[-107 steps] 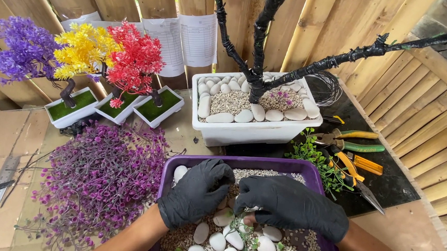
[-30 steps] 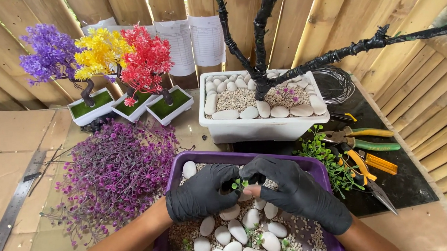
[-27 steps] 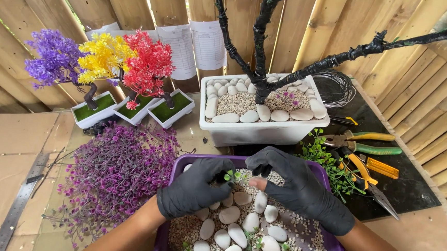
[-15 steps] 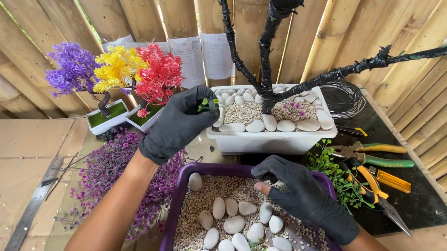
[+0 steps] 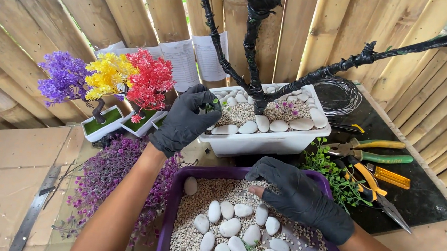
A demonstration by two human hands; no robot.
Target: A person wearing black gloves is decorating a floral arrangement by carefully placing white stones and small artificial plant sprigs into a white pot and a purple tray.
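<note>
1. Since the earlier frames, the left hand (image 5: 185,119) has left the purple tray (image 5: 173,210) and reached forward to the white planter (image 5: 266,141); half a second ago it was nearing the planter's left end, and now its fingertips are over the rim there.
2. The left arm stretches out long from the lower left, crossing over the purple foliage pile (image 5: 112,170). The black-gloved fingers are curled together, pinching a small green sprig (image 5: 210,107) at the planter's left corner, just above the white stones (image 5: 265,124).
3. The right hand (image 5: 294,194) stays at the far right part of the purple tray, palm down, wrist bent, forearm coming in from the lower right. Its fingers are loosely curled onto the gravel (image 5: 214,192), the tips touching it; whether they hold anything cannot be told.
4. The black wrapped tree (image 5: 254,50) rises from the middle of the planter, its branches spreading right.
5. Three small trees, purple, yellow and red (image 5: 107,79), stand left of the planter against the wooden fence.
6. Pliers and cutters (image 5: 374,155) lie on the dark mat to the right, beside green sprigs (image 5: 329,171).
</note>
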